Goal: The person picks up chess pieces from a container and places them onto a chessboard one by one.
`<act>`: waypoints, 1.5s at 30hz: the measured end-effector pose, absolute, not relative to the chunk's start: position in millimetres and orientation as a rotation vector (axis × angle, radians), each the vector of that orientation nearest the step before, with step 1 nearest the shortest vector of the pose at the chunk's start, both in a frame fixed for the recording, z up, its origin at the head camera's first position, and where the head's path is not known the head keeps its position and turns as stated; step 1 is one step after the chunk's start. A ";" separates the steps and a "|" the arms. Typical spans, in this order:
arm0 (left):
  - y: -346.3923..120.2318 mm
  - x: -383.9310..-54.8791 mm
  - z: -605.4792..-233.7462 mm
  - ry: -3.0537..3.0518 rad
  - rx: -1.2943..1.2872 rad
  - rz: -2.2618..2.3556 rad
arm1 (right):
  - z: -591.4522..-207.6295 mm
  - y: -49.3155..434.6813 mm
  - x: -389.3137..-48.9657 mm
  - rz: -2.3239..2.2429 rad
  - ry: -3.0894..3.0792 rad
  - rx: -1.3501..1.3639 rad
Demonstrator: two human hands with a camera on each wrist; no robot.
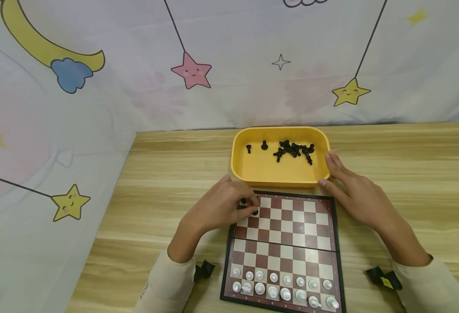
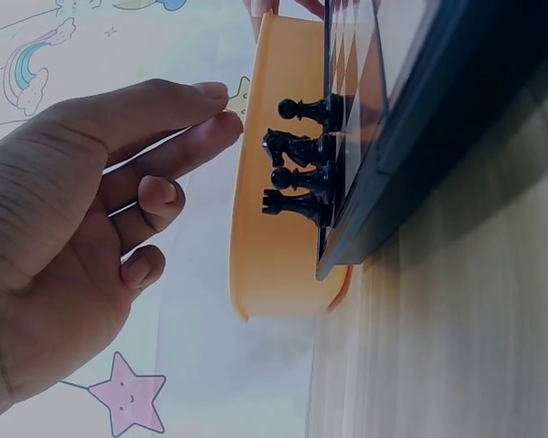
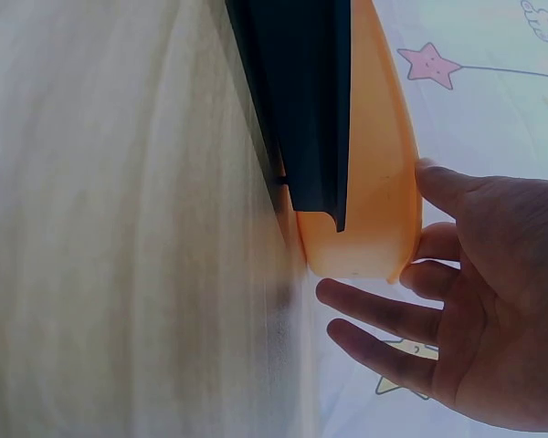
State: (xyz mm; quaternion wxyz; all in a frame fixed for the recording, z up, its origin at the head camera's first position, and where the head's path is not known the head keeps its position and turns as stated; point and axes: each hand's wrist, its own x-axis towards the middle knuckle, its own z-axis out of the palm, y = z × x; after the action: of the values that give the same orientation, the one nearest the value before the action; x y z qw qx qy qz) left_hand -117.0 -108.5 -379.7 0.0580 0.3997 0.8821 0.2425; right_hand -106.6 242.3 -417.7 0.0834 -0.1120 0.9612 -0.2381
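My left hand (image 1: pixel 225 202) hovers over the far left corner of the chessboard (image 1: pixel 281 251), thumb and index tip beside a black pawn (image 1: pixel 255 212). In the left wrist view a gap shows between the fingertips and that pawn (image 2: pixel 312 111), and nothing is in the fingers. A black knight (image 2: pixel 297 147), a second black pawn (image 2: pixel 301 179) and a black rook (image 2: pixel 292 206) stand upright beside it. My right hand (image 1: pixel 358 198) touches the right end of the yellow tray (image 1: pixel 241 170); its thumb lies at the front corner and its fingers along the rim.
Several black chess pieces (image 1: pixel 292 149) lie in the tray, mostly heaped at its right. White pieces (image 1: pixel 285 294) stand in two rows along the board's near edge. The wooden table (image 1: pixel 155 174) meets a printed cloth backdrop (image 1: pixel 237 104) behind the tray and at left.
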 end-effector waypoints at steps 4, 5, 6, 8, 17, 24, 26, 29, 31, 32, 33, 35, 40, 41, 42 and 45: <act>-109.4 -120.1 -377.0 2.700 1.232 0.777 | -416.4 243.7 -106.5 -0.710 2.874 -0.327; -109.5 -120.7 -375.5 2.718 1.226 0.780 | -416.1 244.0 -106.6 -0.710 2.877 -0.326; -109.6 -121.1 -374.2 2.740 1.217 0.781 | -415.8 244.4 -106.8 -0.711 2.878 -0.325; -109.8 -121.3 -371.9 2.786 1.195 0.791 | -415.5 245.0 -107.2 -0.713 2.882 -0.330; -111.0 -125.0 -370.3 2.891 1.157 0.829 | -417.1 244.3 -106.5 -0.734 2.886 -0.353; -112.0 -138.6 -367.6 2.970 1.127 0.828 | -417.4 244.2 -105.8 -0.727 2.890 -0.370; -111.6 -144.4 -366.3 2.979 1.104 0.835 | -417.2 244.2 -105.8 -0.724 2.891 -0.368; -110.0 -154.2 -365.9 2.984 1.065 0.824 | -417.1 244.4 -106.0 -0.724 2.891 -0.362; -109.3 -160.8 -367.1 2.980 1.043 0.798 | -417.3 244.1 -106.4 -0.724 2.887 -0.365; -109.2 -164.1 -367.9 2.982 1.031 0.776 | -417.4 243.7 -106.8 -0.724 2.882 -0.368; -108.9 -167.3 -368.6 2.979 1.017 0.761 | -417.7 243.2 -107.2 -0.724 2.878 -0.372; -107.6 -174.1 -369.6 2.977 0.988 0.729 | -418.1 242.5 -107.4 -0.723 2.871 -0.370; -99.7 -192.7 -370.1 2.967 0.929 0.650 | -418.0 242.2 -107.0 -0.723 2.872 -0.349; -98.1 -196.3 -370.0 2.962 0.923 0.635 | -417.8 242.3 -107.0 -0.721 2.872 -0.345; -96.8 -199.6 -369.8 2.955 0.915 0.623 | -417.7 242.4 -107.1 -0.721 2.870 -0.341; -94.6 -208.9 -369.5 2.939 0.899 0.591 | -417.6 242.4 -108.1 -0.721 2.865 -0.341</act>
State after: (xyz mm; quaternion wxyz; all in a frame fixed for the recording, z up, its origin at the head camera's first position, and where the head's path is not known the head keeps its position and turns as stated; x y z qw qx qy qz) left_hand -208.9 -94.6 -369.5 0.0060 0.2872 0.9391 0.1887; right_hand -108.1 242.4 -417.6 0.0839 -0.1143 0.9600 -0.2416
